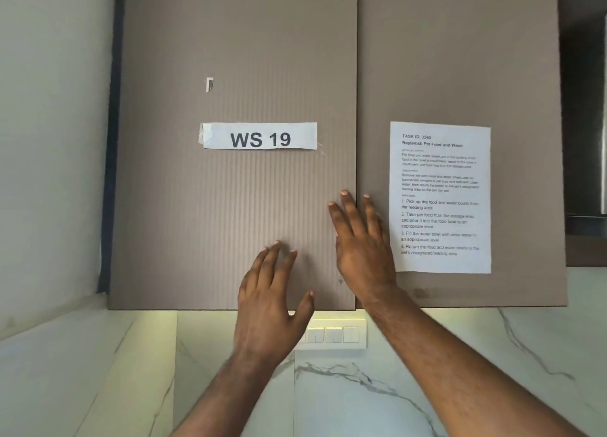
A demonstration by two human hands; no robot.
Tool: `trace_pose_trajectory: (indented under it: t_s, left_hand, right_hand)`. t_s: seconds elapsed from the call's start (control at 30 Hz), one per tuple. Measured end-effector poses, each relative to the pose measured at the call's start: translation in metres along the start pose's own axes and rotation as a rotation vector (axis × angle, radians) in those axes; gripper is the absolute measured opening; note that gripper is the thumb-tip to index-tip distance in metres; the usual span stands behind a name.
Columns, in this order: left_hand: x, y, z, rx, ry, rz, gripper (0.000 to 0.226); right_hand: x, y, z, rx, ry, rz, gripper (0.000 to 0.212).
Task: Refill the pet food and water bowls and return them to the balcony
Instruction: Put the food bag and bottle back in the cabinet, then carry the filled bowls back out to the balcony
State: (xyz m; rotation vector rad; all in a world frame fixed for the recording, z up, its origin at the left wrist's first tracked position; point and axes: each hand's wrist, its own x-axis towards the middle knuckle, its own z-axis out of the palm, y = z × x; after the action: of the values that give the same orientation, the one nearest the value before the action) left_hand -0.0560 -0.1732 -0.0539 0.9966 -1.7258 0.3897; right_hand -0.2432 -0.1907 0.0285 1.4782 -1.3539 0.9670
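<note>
Both hands are raised with fingers spread and holding nothing: the left hand [269, 292] before the ribbed taupe left cupboard door [236, 206], the right hand [359, 242] over the seam with the right door [460, 58]. No bowls are in sight; a white "WS 19" label [259, 136] and a printed task sheet [440, 196] are stuck on the doors.

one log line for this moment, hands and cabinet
left hand: open, flat on left cabinet door | right hand: open, over door seam | doors: shut | bowls: not visible

Switch plate [341, 334] partly hidden by left hand [269, 302]; task sheet [440, 196] small print too blurred to read.
</note>
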Motion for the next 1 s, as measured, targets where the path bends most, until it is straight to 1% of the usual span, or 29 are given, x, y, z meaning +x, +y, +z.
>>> trace_pose_trajectory:
  t_s: [0.2, 0.4, 0.47, 0.57, 0.67, 0.83, 0.9, 1.0]
  left_hand:
    - [0.011, -0.011, 0.009, 0.007, -0.008, -0.02, 0.076]
    - [0.014, -0.013, 0.008, 0.008, -0.012, -0.028, 0.074]
    - [0.008, -0.013, 0.007, -0.013, -0.001, -0.02, 0.07]
    - [-0.008, -0.016, 0.006, -0.085, 0.024, 0.0, 0.063]
    - [-0.027, -0.022, 0.002, -0.144, 0.013, -0.027, 0.062]
    - [-0.08, -0.036, -0.002, -0.264, -0.021, -0.22, 0.054]
    - [-0.111, -0.049, 0.002, -0.298, -0.056, -0.344, 0.05]
    - [-0.168, -0.074, 0.007, -0.32, -0.166, -0.508, 0.046]
  right_hand:
    - [0.001, 0.005, 0.019, -0.04, -0.01, -0.006, 0.068]
    - [0.002, 0.004, 0.019, -0.022, -0.003, -0.007, 0.068]
    - [0.001, 0.002, 0.015, 0.011, -0.006, -0.004, 0.068]
    - [-0.014, -0.004, 0.011, 0.083, 0.004, 0.012, 0.059]
    - [-0.041, -0.012, 0.005, 0.166, 0.005, 0.041, 0.055]
    - [-0.102, -0.025, -0.002, 0.32, -0.032, 0.123, 0.057]
    - [-0.136, -0.031, -0.006, 0.381, -0.091, 0.2, 0.059]
    - [-0.196, -0.038, -0.013, 0.467, -0.204, 0.34, 0.062]
